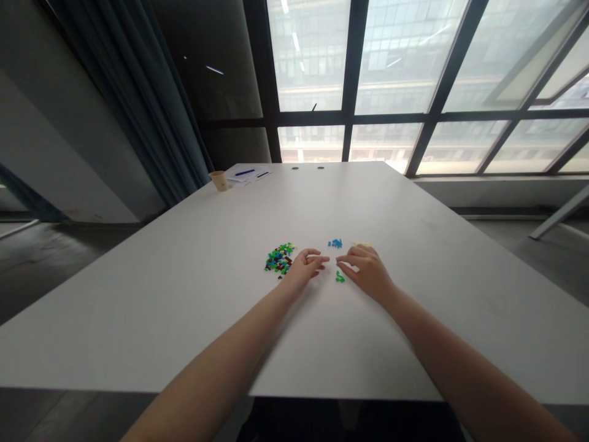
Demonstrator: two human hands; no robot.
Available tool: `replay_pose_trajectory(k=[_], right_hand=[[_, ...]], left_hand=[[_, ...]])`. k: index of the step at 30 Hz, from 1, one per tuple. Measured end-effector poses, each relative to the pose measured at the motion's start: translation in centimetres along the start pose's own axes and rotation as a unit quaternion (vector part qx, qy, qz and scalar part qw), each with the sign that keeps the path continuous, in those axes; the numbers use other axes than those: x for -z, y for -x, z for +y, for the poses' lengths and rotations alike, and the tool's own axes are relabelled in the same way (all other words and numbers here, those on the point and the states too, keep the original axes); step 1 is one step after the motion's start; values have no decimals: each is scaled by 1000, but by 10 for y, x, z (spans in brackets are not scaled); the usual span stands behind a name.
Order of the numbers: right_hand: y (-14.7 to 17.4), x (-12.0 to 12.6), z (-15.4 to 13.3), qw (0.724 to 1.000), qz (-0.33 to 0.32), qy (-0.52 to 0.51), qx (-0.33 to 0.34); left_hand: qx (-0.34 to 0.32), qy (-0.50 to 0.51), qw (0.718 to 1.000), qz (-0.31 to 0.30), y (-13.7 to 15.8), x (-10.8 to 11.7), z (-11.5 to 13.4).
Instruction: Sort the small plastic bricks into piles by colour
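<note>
On the white table (193, 319), my left hand (305, 265) is just right of a mixed pile of small building bricks (278, 258) in green, blue, brown and pale yellow. Its fingers are loosely curved and apart, with nothing visible in them. Facing it, my right hand (367, 270) brings thumb and index tips close together in a pinch; whatever is between them is too small to make out. Below those tips lies a small group of green bricks (340, 277). Blue bricks (335, 244) lie beyond the hands. Pale yellow bricks (362, 244) are partly hidden behind my right hand.
At the far left of the table stand a paper cup (219, 181) and papers (237, 179) with a blue pen (245, 172) on them. Two dark round discs (321, 167) sit at the far edge. Large windows (308, 55) rise behind, and a dark curtain (138, 92) hangs left.
</note>
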State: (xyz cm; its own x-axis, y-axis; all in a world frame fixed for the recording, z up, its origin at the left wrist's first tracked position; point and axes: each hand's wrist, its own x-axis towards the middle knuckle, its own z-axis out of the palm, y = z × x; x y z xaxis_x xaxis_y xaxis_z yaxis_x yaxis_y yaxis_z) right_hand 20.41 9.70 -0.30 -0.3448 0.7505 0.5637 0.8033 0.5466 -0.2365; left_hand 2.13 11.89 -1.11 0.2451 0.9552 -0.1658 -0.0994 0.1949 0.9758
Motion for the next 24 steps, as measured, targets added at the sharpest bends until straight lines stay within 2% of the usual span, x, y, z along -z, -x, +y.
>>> replay_pose_trajectory(k=[4, 7, 13, 18, 21, 22, 24], right_hand=[[-17, -6, 31, 987, -54, 70, -133], [-31, -14, 45, 970, -101, 116, -190], [-40, -34, 46, 953, -148, 142, -224], [-38, -34, 51, 956, -113, 124, -241], [-34, -23, 59, 957, -64, 91, -269], [-31, -19, 63, 955, -52, 75, -281], [-21, -12, 70, 950, -33, 39, -307]], left_hand=[[-27, -23, 995, 91, -12, 21, 9], [-23, -19, 990, 134, -19, 34, 13], [-21, -4, 985, 168, -24, 42, 15], [-56, 0, 980, 189, -32, 53, 12], [-118, -94, 963, 224, -37, 63, 11], [-147, -156, 948, 235, -38, 66, 11], [-199, -307, 897, 247, -39, 70, 9]])
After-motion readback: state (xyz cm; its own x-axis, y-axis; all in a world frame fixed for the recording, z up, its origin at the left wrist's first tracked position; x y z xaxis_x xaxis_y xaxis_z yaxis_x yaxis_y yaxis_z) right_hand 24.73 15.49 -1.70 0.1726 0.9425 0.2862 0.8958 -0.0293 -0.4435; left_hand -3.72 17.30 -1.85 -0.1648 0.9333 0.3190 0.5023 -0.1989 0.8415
